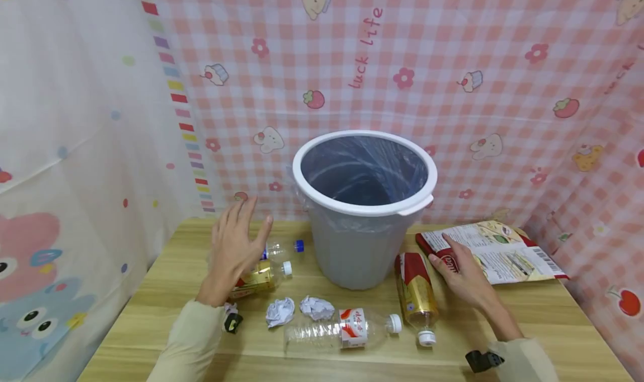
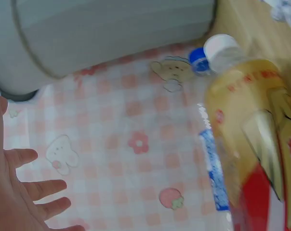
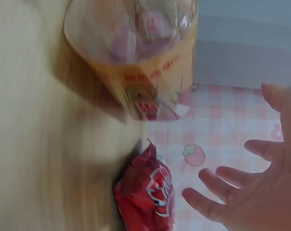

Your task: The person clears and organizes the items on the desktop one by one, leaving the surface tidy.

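Two empty grips are seen, fingers spread, nothing grasped: the left grip (image 1: 235, 253) is held above a gold-labelled bottle (image 1: 259, 278), the right grip (image 1: 468, 276) just by the left end of the packet (image 1: 508, 256). A reaching step seems to be in hand; for a pick-up, fingers would need to be lowered and curled round the packet or bottle. The packet is laid out to the right edge of the counter (image 1: 166, 292). Sideways room is limited by the bin (image 1: 359, 253) and the red-and-gold bottle (image 1: 416, 292); upward, space is left free
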### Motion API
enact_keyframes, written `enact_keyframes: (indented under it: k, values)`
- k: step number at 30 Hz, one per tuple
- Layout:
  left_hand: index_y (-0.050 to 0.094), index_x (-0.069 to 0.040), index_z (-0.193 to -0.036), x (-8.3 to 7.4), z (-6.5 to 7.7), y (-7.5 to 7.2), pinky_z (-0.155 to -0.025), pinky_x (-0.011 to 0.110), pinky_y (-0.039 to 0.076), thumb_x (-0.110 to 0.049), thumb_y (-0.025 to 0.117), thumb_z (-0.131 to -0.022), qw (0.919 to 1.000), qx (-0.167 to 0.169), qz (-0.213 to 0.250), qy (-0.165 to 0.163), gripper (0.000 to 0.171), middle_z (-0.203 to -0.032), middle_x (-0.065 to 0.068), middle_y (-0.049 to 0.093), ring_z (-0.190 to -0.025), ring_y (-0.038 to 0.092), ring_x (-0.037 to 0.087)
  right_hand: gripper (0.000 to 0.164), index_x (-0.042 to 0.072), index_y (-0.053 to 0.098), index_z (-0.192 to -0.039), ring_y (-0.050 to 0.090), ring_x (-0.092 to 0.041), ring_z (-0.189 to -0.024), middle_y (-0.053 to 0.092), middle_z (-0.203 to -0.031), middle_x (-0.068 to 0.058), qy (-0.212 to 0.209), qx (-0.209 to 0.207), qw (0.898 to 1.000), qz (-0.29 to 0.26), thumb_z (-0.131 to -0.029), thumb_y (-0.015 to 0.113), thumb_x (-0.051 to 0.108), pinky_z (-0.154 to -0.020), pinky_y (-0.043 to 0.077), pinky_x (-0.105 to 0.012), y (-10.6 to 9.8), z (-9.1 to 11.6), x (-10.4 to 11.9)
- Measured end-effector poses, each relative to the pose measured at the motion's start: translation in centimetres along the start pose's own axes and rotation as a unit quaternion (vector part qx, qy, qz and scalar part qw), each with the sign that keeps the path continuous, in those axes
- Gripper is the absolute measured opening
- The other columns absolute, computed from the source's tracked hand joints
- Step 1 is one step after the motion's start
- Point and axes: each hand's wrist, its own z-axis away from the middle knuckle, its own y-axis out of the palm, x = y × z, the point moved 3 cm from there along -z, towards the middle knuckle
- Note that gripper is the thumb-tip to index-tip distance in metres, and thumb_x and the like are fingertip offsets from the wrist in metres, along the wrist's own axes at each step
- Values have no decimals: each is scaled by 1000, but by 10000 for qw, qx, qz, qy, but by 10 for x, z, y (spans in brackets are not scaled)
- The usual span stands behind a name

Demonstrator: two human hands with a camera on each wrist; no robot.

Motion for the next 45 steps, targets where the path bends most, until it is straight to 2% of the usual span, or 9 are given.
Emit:
enact_keyframes:
  k: [6, 14, 17, 24, 32, 35, 38, 41, 45]
  values:
    - [25, -31, -157, -13, -10, -3, -111, 69, 19, -59, 35, -101, 9974, 50, 711, -57, 64, -157, 18, 34, -143, 30, 41, 69, -3, 22, -154, 51, -49, -121, 42, -138, -35, 174, 333, 9969, -685, -103, 52, 33, -98, 42, -61, 9, 2, 1]
    - [25, -28, -157, -30, -23, -9, -111, 68, 22, -60, 31, -101, 9855, 395, 1632, -245, 65, -159, 12, 31, -145, 28, 37, 78, 10, 14, -159, 39, -52, -134, 23, -156, -31, 681, 805, 9877, -1151, -101, 52, 46, -103, 36, -66, 17, 5, -5]
    - [25, -28, -157, -37, -28, -12, -113, 64, 23, -58, 31, -102, 9764, 470, 2102, -132, 63, -160, 8, 30, -146, 28, 33, 78, 12, 14, -159, 41, -50, -133, 24, -157, -29, 780, 810, 9856, -1265, -100, 53, 47, -103, 38, -63, 21, 6, -8]
    - [25, -29, -157, -54, -40, -15, -114, 57, 28, -55, 34, -103, 9468, 666, 3148, -6, 60, -157, 5, 34, -141, 35, 26, 76, 15, 15, -159, 42, -49, -133, 30, -152, -27, 756, 847, 9843, -1352, -100, 54, 43, -102, 39, -63, 29, 9, -15]
    - [23, -32, -157, -69, -51, -15, -115, 57, 25, -59, 35, -101, 9260, 868, 3665, -242, 63, -160, 8, 28, -144, 31, 23, 75, 19, 16, -160, 37, -51, -135, 24, -156, -26, 746, 967, 9830, -1371, -100, 54, 42, -102, 36, -67, 34, 11, -18]
    - [24, -28, -157, -74, -56, -15, -116, 53, 25, -55, 37, -102, 9191, 841, 3843, -194, 63, -157, 11, 33, -142, 34, 24, 74, 19, 16, -160, 35, -52, -136, 20, -158, -26, 708, 974, 9819, -1460, -101, 55, 41, -103, 34, -68, 36, 11, -20]
    - [24, -22, -157, -80, -61, -13, -117, 47, 27, -49, 38, -104, 9065, 888, 4127, -76, 62, -154, 12, 37, -140, 37, 24, 73, 21, 17, -159, 33, -53, -137, 16, -161, -24, 629, 971, 9807, -1575, -100, 55, 40, -103, 33, -69, 39, 11, -21]
    - [24, -22, -157, -85, -65, -10, -118, 43, 26, -49, 39, -104, 8959, 971, 4334, -20, 62, -157, 9, 34, -143, 34, 21, 71, 25, 17, -159, 29, -54, -139, 12, -163, -22, 521, 997, 9795, -1672, -101, 55, 40, -104, 31, -71, 41, 11, -20]
    - [26, -23, -157, -92, -71, -8, -118, 41, 25, -51, 42, -102, 8892, 998, 4464, -80, 63, -161, 5, 29, -145, 31, 18, 70, 29, 17, -159, 27, -56, -139, 8, -163, -23, 445, 1048, 9789, -1696, -101, 55, 39, -103, 29, -72, 44, 10, -19]
